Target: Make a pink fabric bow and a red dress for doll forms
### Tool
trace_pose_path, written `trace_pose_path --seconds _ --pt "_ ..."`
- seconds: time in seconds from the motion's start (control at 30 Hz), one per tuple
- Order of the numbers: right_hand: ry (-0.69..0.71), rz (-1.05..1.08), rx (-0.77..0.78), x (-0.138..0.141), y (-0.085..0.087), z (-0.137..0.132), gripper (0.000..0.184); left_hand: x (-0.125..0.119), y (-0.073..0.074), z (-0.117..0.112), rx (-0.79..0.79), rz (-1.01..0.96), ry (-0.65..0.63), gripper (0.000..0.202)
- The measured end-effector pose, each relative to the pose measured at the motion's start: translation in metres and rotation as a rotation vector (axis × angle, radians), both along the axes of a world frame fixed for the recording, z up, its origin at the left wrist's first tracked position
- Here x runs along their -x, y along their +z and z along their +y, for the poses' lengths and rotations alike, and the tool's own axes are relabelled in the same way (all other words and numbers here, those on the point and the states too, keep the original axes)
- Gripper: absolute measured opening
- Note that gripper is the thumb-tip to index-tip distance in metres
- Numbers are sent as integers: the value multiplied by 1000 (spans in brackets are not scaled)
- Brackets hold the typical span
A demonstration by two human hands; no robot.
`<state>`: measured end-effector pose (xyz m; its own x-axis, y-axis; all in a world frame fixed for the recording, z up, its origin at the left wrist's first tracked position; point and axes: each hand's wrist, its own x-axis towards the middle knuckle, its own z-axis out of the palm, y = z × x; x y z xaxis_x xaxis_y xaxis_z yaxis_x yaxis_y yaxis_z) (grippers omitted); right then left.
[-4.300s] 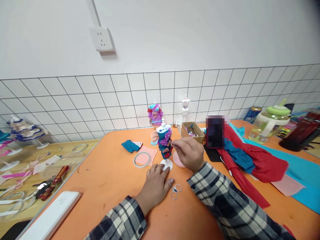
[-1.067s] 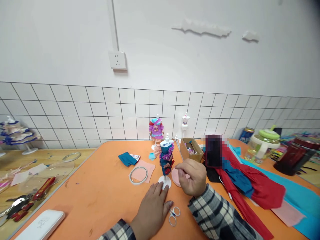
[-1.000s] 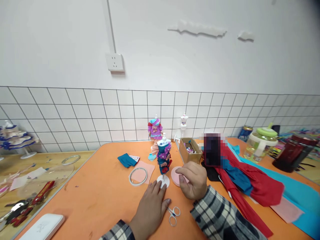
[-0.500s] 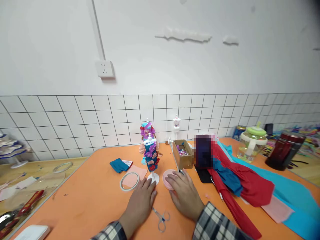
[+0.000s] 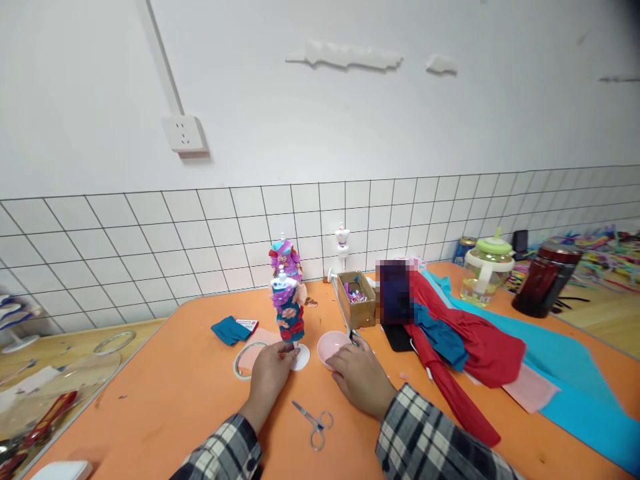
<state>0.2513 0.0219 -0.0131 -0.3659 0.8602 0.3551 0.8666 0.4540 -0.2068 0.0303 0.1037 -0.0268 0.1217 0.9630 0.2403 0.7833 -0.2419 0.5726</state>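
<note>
Right hand [image 5: 358,377] lower; mannequin [image 5: 288,311] blue, flowered

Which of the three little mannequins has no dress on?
The white mannequin at the back, against the tiled wall. It stands bare; the purple mannequin and the teal mannequin nearer the front both wear dresses.

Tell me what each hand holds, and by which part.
Left hand holds the dressed mini mannequin by its round white base. Right hand touches the near rim of the pink dish; whether it grips cannot be told.
</note>
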Motion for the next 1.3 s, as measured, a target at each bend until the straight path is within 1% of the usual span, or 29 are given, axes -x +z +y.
trace_pose_path --seconds 0.03,0.1,0.27,0.37,0.5,0.6,0.7,0.8,0.9,0.97,1.03,1.13,1.23,1.3 --pt "-7 -39 4 0 0 0 20 2 0 0 0 -4 -17 24" --pt "-12 -86 -3 1 3 -1 23 5 1 -2 -11 -1 -41 27" --pt "47 -156 -20 3 8 -9 19 10 1 -6 -37 24 -82 27" --pt "62 -187 10 6 9 -11 19 11 1 -5 -57 53 -104 26" --pt "39 -213 51 7 13 -13 21 12 1 -5 -98 78 -141 26" --pt "-3 -166 36 5 19 -15 26 11 -1 -6 -118 73 -179 26" --pt "-13 -47 -23 3 23 -16 21 9 -3 -8 -133 64 -207 26" --pt "8 14 -53 1 22 -15 17 8 -3 -10 -143 62 -231 25" --pt "21 -12 -53 0 19 -13 15 5 0 -12 -147 49 -284 26" --pt "25 -69 -30 0 16 -12 17 4 2 -15 -152 6 -297 27" --pt "31 -127 -11 0 13 -10 22 2 4 -18 -144 -75 -278 28" --pt "21 -161 -17 0 8 -8 25 0 4 -25 -72 -226 -275 31" --pt "-8 -174 -34 0 6 -7 24 -1 2 -32 4 -329 -336 34" --pt "-25 -145 -56 -2 8 -7 21 -1 2 -34 35 -368 -384 34"
